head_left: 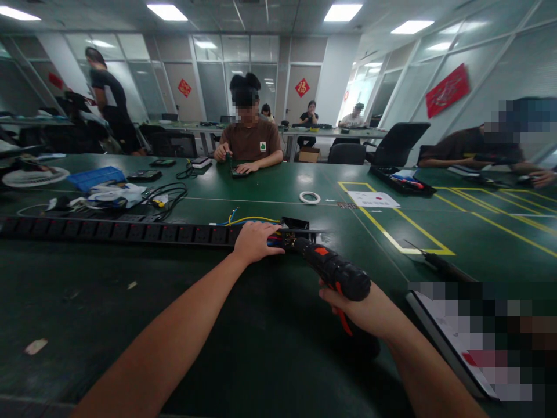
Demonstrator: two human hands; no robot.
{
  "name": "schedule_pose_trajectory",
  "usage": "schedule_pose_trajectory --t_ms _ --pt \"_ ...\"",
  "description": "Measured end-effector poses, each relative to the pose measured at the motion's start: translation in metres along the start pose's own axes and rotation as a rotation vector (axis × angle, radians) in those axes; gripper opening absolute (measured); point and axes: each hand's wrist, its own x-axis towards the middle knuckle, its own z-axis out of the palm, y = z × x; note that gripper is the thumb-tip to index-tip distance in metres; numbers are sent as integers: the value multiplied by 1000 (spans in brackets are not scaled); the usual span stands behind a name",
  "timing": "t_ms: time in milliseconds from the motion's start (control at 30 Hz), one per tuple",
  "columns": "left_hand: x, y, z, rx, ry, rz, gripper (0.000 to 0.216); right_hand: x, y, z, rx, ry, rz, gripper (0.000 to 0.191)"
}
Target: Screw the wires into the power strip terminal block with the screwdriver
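My left hand [256, 241] rests on the right end of a long black power strip [183, 234] and grips it, with the thumb pointing right. Blue and yellow wires [252, 219] stick out behind the strip, and some red and blue ones show beside my fingers. In my right hand [365, 307] is a black and orange power screwdriver [339, 270], held by its handle. Its front end points at the strip's open end, where a small circuit board [290, 238] shows. The exact contact of the bit is too small to tell.
Beyond the strip lie a white tape roll [310, 198], a blue tray [96, 178] and black cables [172, 194]. To the right are a screwdriver [444, 266], a notebook [450, 342] and a black box [402, 181]. A person [250, 136] works across the green table [174, 348].
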Motion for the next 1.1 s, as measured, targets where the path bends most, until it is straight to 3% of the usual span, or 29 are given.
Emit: schedule_pose_trajectory --t_ms 1100 --pt "0 1 1 6 2 -1 77 3 9 0 19 -20 -2 28"
